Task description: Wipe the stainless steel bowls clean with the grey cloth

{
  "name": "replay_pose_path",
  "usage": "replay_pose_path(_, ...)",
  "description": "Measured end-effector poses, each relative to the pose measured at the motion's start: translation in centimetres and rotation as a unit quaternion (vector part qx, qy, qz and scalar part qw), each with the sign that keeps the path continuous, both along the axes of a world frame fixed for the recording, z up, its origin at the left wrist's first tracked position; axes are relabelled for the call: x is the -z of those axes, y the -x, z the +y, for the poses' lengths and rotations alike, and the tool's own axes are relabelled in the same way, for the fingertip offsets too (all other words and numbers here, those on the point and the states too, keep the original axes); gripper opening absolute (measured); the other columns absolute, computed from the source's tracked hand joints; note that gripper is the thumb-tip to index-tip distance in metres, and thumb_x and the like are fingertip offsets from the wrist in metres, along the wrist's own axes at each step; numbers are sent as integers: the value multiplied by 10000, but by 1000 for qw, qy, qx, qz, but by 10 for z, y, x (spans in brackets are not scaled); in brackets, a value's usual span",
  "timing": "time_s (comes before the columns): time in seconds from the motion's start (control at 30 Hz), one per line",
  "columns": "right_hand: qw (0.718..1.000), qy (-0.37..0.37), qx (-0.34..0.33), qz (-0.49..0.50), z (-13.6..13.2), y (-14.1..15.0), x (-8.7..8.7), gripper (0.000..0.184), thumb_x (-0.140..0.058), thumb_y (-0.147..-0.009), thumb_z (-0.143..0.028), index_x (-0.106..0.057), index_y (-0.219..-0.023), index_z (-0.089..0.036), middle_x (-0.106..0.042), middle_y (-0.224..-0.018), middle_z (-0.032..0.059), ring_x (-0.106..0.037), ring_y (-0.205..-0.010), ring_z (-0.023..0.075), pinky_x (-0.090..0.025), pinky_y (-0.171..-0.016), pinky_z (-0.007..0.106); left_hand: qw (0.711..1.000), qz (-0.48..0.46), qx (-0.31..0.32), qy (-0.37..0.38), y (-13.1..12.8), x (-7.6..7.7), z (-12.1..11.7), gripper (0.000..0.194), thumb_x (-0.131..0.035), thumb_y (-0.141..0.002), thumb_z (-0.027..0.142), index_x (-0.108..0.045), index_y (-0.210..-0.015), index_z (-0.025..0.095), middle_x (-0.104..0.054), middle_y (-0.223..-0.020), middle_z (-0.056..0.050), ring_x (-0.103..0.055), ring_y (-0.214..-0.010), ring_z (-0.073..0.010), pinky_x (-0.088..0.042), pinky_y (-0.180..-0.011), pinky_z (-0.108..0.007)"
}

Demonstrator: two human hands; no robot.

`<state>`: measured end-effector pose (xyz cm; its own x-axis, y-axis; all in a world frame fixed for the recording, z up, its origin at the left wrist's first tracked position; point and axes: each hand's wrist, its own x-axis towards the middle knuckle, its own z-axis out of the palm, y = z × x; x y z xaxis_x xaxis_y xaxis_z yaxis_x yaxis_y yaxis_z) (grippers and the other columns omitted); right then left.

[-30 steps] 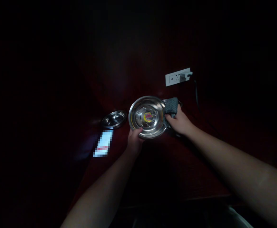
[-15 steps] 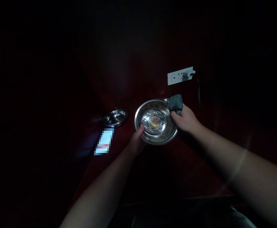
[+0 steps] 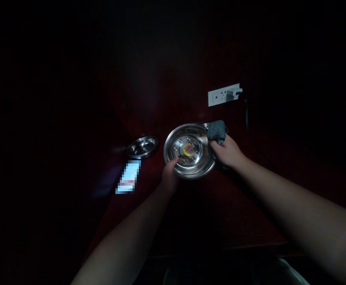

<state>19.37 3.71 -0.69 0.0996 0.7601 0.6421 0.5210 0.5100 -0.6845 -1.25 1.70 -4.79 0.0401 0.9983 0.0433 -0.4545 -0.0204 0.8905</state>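
Note:
A shiny steel bowl (image 3: 191,166) with a yellow and red sticker on its inner base is held up, tilted toward me. My left hand (image 3: 170,176) grips its lower left rim, thumb inside and fingers hidden underneath. A grey-green textured cloth (image 3: 216,130) is bunched in my right hand (image 3: 229,150), which presses it against the bowl's right rim. Behind the cloth, another metal rim shows in part; most of that thing is hidden.
A second steel bowl (image 3: 142,147) stands on the dark red table (image 3: 235,221) to the left. Nearer me lies a lit phone (image 3: 128,177), its screen blurred. On the wall behind is a white power socket (image 3: 223,95) with a plug and a dark cord (image 3: 246,114).
The bowl and both hands shifted right and slightly down, then a little back left. My right hand's cloth moved along the bowl's right rim, its folds changing shape.

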Motion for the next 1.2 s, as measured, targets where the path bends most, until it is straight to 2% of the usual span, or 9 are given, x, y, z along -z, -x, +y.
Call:
replay_pose_path(0.23,999,11,-15,27,3,-1,6,196,-490,-771,-290,-616,-861,-170,-672,-898,69,-619,-857,227,-478,-844,393,999,-3,22,24,-1,-4,0,393,-694,-704,442,-721,-929,121,-753,-868,-68,-673,-955,-255,-438,-971,-380)
replay_pose_path(0.57,999,36,-5,36,2,0,5,230,-539,-759,-319,-636,-885,-154,-687,-863,75,-628,-798,227,-487,-798,394,998,31,45,27,0,1,7,386,-683,-699,463,-727,-885,128,-752,-911,-85,-659,-1001,-268,-433,-987,-390)
replay_pose_path(0.77,999,40,9,28,2,-1,5,263,-536,-779,-365,-647,-892,-156,-698,-888,89,-638,-815,238,-489,-805,408,997,72,-4,39,0,3,8,282,-640,-733,408,-713,-797,143,-743,-804,-63,-676,-894,-242,-478,-908,-364)
replay_pose_path(0.9,999,26,34,22,4,-5,5,268,-542,-783,-363,-649,-902,-148,-699,-905,97,-640,-823,239,-490,-799,396,992,69,78,69,-3,-6,-1,322,-644,-738,388,-705,-905,118,-741,-802,-82,-692,-832,-241,-523,-825,-363)
replay_pose_path(1.03,998,21,47,21,5,-7,4,269,-533,-793,-380,-651,-859,-148,-698,-869,96,-641,-792,239,-493,-775,385,982,98,146,72,-2,-14,-12,559,-740,-682,456,-637,-1138,150,-740,-945,-115,-692,-888,-276,-556,-776,-405)
replay_pose_path(1.13,998,17,65,1,5,-8,3,239,-535,-790,-367,-640,-842,-159,-694,-831,91,-637,-765,239,-495,-745,376,978,48,190,64,0,-18,-15,630,-602,-745,638,-636,-1152,158,-703,-1099,-155,-644,-1054,-325,-536,-848,-458)
replay_pose_path(1.2,997,19,70,-14,4,-10,2,213,-545,-782,-351,-632,-843,-167,-691,-805,84,-635,-742,236,-498,-719,368,976,11,210,60,1,-21,-15,663,-480,-789,698,-650,-1142,163,-680,-1163,-159,-584,-1163,-344,-496,-923,-489)
